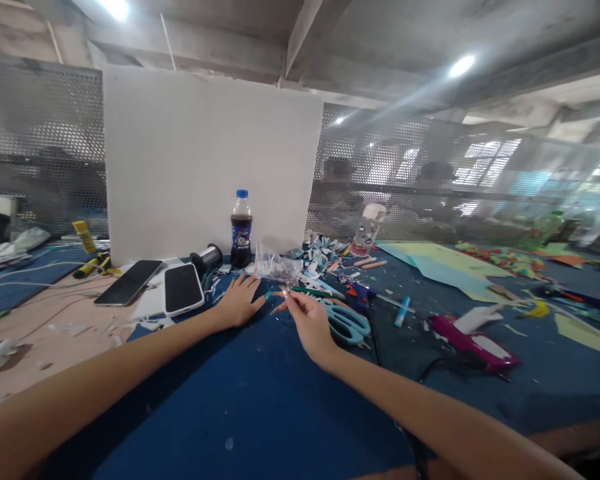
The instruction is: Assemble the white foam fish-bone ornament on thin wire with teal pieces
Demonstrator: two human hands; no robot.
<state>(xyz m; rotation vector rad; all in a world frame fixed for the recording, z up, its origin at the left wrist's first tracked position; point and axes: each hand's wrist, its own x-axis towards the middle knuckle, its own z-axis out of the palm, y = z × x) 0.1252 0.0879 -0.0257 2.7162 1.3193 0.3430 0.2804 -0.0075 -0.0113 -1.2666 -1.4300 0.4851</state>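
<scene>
My left hand (239, 301) lies flat on the blue table top (240, 400), fingers spread towards a clear plastic bag (275, 265). Close to its thumb tip is a tiny teal piece (268, 295), too small to name. My right hand (310, 323) is beside it, thumb and forefinger pinched together; whatever is between them is too small to make out. Just right of this hand are scissors with light blue handles (350, 323). Behind my left hand stands a cola bottle with a blue cap (241, 230).
Two phones (184, 289) and a wire spool (207, 257) lie at the left. Paper scraps (325, 252) are heaped behind my right hand. Further right are a blue glue gun (363, 297), a magenta tool (475, 343) and coloured paper sheets (430, 263). A white board (205, 153) stands behind.
</scene>
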